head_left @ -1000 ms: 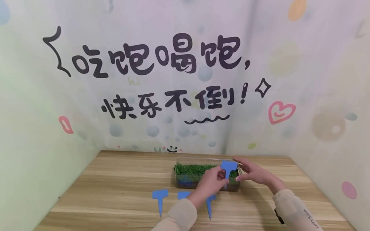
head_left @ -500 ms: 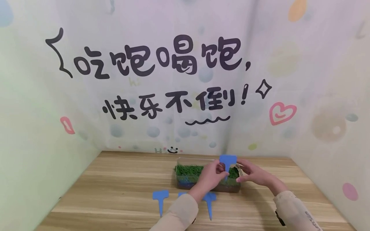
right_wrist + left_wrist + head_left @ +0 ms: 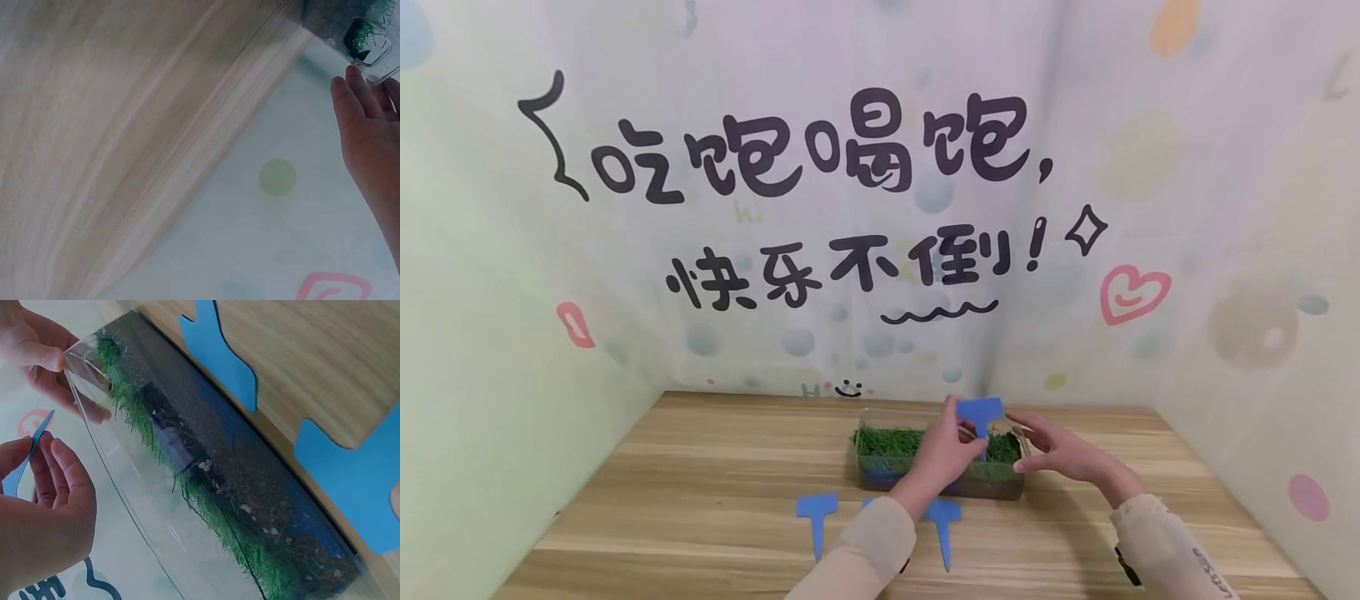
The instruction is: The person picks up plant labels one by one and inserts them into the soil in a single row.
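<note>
Since a moment ago I have carried the blue plant label (image 3: pixel 979 411) a little to the left and higher, so its flat head now stands above the far rim of the clear box (image 3: pixel 880 480) instead of over its right end. My left hand (image 3: pixel 946 454) pinches the label's stem between thumb and fingertips, with the stem pointing down toward the grass (image 3: pixel 887 439) inside the box; from the left wrist view only a thin blue edge shows by my fingers (image 3: pixel 61 464), so I cannot say for sure whether the tip touches the grass yet. My right hand (image 3: pixel 1054 451) is at the box's right end, its fingers nearly straight, with the thumb and a fingertip on the top corner of the clear wall. The box sits on the wooden table (image 3: pixel 700 500), dark soil under the grass. Two more blue labels (image 3: pixel 815 510) lie flat on the table just in front of the box, near my left sleeve (image 3: pixel 865 560).
</note>
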Available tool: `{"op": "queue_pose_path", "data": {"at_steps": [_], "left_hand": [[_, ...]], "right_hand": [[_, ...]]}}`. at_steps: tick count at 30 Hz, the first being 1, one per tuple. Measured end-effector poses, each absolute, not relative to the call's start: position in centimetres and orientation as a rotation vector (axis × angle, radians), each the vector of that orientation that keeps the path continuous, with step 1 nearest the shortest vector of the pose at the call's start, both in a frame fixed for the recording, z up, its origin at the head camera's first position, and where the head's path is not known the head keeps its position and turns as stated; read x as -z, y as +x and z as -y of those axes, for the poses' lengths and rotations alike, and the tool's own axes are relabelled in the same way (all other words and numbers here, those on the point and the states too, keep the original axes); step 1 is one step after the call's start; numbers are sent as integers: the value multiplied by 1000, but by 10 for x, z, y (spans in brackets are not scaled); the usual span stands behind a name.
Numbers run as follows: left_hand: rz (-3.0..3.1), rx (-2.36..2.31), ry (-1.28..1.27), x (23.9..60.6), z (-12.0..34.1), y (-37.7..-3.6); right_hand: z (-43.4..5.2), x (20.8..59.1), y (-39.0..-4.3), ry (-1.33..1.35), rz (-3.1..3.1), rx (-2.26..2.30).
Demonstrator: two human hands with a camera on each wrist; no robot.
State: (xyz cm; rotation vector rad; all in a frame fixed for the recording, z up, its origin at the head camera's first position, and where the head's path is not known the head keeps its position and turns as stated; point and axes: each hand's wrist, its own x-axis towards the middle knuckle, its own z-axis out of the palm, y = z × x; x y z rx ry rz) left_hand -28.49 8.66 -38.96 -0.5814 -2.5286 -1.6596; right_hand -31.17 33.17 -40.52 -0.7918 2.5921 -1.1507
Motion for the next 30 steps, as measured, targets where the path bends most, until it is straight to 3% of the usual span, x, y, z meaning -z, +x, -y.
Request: {"op": "queue_pose_path", "data": {"at_steps": [30], "left_hand": [[2444, 1645, -578, 384, -95, -301]], "right_hand": [[-332, 403, -311, -787, -2554, 1181]]}}
